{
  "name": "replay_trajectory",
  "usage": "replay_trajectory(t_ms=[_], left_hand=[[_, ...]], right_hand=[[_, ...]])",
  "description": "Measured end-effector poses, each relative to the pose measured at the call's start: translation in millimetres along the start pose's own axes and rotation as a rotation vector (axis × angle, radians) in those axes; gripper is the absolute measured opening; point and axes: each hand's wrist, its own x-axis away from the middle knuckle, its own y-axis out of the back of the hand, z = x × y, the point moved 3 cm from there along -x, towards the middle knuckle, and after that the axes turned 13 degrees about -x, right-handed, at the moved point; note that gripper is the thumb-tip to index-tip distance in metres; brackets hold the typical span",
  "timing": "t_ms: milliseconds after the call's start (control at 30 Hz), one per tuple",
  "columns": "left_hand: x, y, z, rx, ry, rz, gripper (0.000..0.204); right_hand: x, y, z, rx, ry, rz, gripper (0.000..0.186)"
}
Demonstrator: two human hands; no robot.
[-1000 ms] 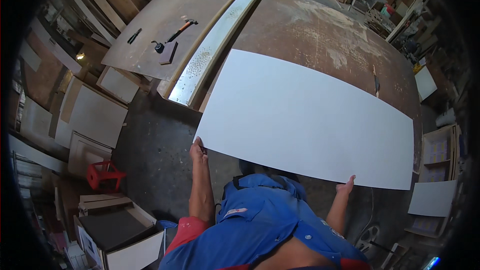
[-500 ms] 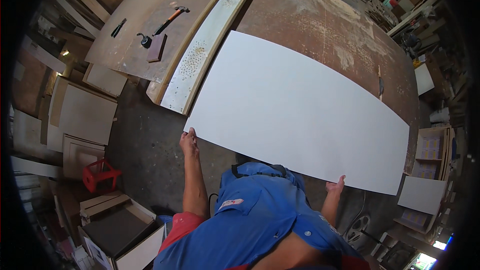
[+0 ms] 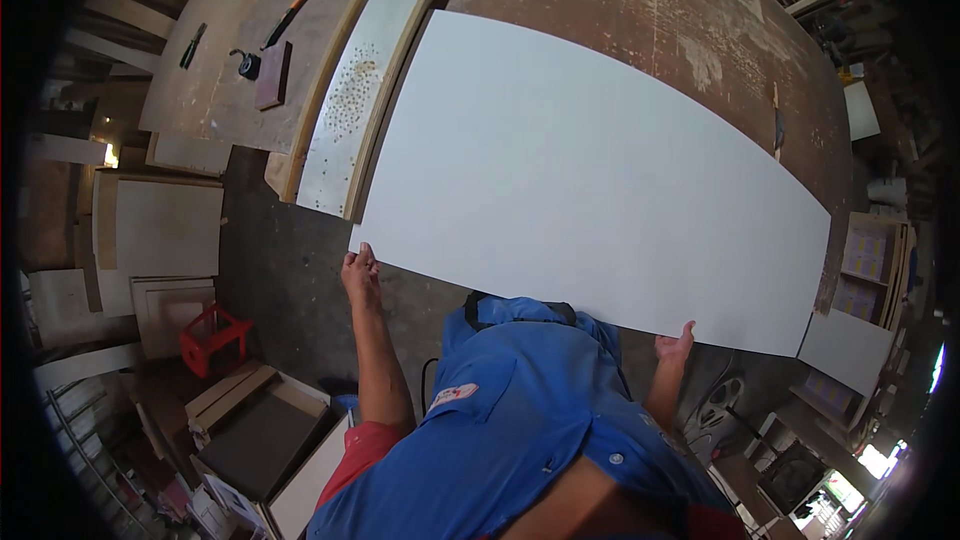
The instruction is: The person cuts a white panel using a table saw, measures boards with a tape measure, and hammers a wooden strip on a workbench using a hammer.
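A large white board lies over the near part of the brown worktable, its near long edge jutting out toward my waist. My left hand is closed on the board's near left corner, thumb on top and fingers underneath. Farther right along the same edge, my right hand grips the board, its thumb up against the rim and its other fingers partly hidden. The board's left side runs beside a long wood-edged strip with a pale top dotted with small nails or specks.
On the worktable left of the strip lie a hammer, a tape measure, a reddish-brown block and pliers. A red stool and leaning panels stand at left. Shelved boxes are at right.
My view has shifted, so the table and tools sit higher and farther left in the picture. Both hands keep their hold on the white board, which stays close along the strip.
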Motion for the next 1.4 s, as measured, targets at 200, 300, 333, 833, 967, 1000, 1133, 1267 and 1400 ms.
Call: replay_trajectory(t_ms=[200, 300, 333, 833, 967, 1000, 1133, 1267, 1400], left_hand=[[5.6, -4.6, -1.7, 0.042, 0.030, 0.022, 0.023], [9.9, -10.0, -4.4, 0.034, 0.040, -0.019, 0.023], [7.2, -6.5, -2.7, 0.035, 0.043, -0.025, 0.023], [-16.3, -2.0, -3.2, -0.078, 0.067, -0.004, 0.017], [-16.3, 6.1, -7.0, -0.135, 0.019, -0.071, 0.048], [-14.6, 2.7, -9.9, -0.196, -0.033, -0.053, 0.057], [-19.5, -9.1, -7.4, -0.341, -0.198, -0.132, 0.059], [13.0, -39.5, -22.1, -0.825, -0.665, -0.546, 0.064], [57.1, -66.5, -25.4, -0.884, -0.942, -0.572, 0.066]], right_hand=[[-1.2, -11.7, 4.4, 0.012, -0.007, 0.042, 0.046], [-1.1, -19.3, 5.6, 0.020, 0.010, 0.018, 0.048], [-0.2, -21.4, 5.1, 0.027, 0.008, 0.017, 0.048], [-7.8, -15.2, -6.2, -0.072, -0.009, 0.374, 0.053], [-5.5, -25.1, -16.2, -0.109, 0.054, 0.326, 0.056], [-2.0, -30.6, -15.3, -0.097, 0.065, 0.348, 0.057], [12.4, -47.1, -18.8, -0.118, 0.128, 0.267, 0.057], [6.5, -35.0, -10.6, -0.043, 0.155, 0.249, 0.059], [25.5, -29.4, -14.2, 0.246, 0.118, 0.317, 0.076]])
